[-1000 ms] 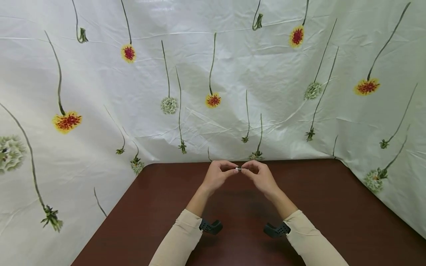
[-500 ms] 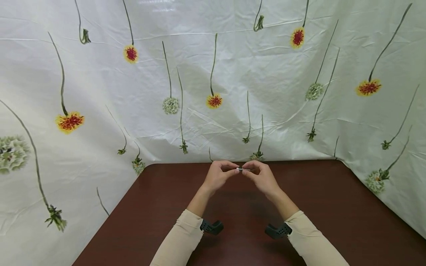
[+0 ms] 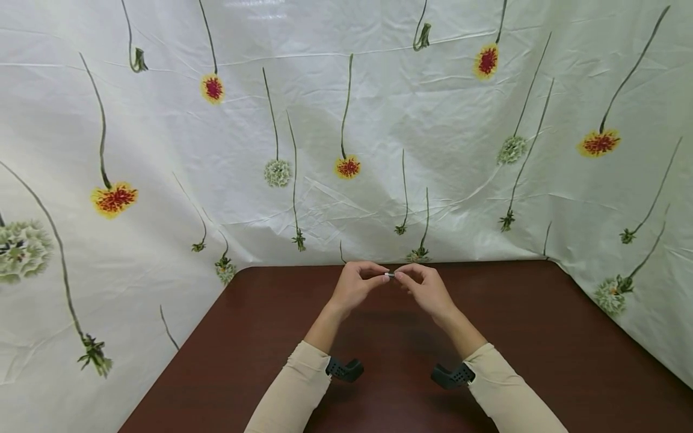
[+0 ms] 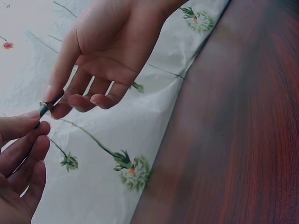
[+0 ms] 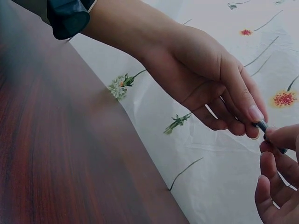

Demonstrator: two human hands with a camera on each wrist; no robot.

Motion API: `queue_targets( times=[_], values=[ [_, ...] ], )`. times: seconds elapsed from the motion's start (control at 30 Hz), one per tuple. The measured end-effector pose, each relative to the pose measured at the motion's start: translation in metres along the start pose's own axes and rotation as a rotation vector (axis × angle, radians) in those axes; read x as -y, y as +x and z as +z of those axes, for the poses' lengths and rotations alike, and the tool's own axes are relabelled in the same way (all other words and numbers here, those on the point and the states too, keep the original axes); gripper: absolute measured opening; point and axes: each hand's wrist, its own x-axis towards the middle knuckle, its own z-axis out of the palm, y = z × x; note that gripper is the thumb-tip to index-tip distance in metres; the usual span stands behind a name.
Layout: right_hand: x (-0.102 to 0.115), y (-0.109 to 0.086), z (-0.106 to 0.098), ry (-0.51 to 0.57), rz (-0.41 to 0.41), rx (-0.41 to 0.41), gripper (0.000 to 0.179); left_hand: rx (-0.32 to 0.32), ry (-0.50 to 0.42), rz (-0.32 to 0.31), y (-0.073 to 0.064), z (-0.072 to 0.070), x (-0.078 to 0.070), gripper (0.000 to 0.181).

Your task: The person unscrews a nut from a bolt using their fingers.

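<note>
A small dark threaded bolt (image 4: 43, 110) is held between my two hands over the far side of the table. My left hand (image 3: 349, 291) pinches one end of it between thumb and fingertips. The thumb and fingers of my right hand (image 3: 430, 291) pinch the other part, where a small metal ring sits round the bolt; whether this is a nut or a washer I cannot tell. In the right wrist view, the threads of the bolt (image 5: 263, 126) show between the two thumbs, and its dark end sticks out beyond the right fingers. The fingertips hide much of it.
The dark reddish-brown table (image 3: 260, 361) lies below the hands. Behind and beside it hangs a white cloth (image 3: 325, 210) printed with flowers. Each wrist wears a black band-mounted device, the left device (image 3: 344, 370) and the right device (image 3: 452, 374).
The right thumb and fingers have shifted slightly on the bolt, and the right fingers now lie differently than half a second ago. The left hand stays almost still, keeping its pinch.
</note>
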Motion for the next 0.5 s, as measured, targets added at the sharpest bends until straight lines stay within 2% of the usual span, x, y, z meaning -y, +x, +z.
queue_targets(
  times=[0.1, 0.3, 0.5],
  values=[
    [0.0001, -0.0006, -0.0010, -0.003, -0.027, -0.001, 0.019, 0.003, 0.000, 0.003, -0.0003, 0.0007, -0.0002, 0.018],
    [-0.0016, -0.0003, -0.0021, -0.008, -0.023, 0.001, 0.034, 0.005, 0.001, -0.004, -0.0015, 0.0010, -0.0017, 0.019],
    [-0.0001, -0.0001, -0.0025, -0.009, -0.013, 0.008, 0.023, 0.008, 0.009, 0.007, -0.0006, 0.0014, -0.0019, 0.017]
  ],
)
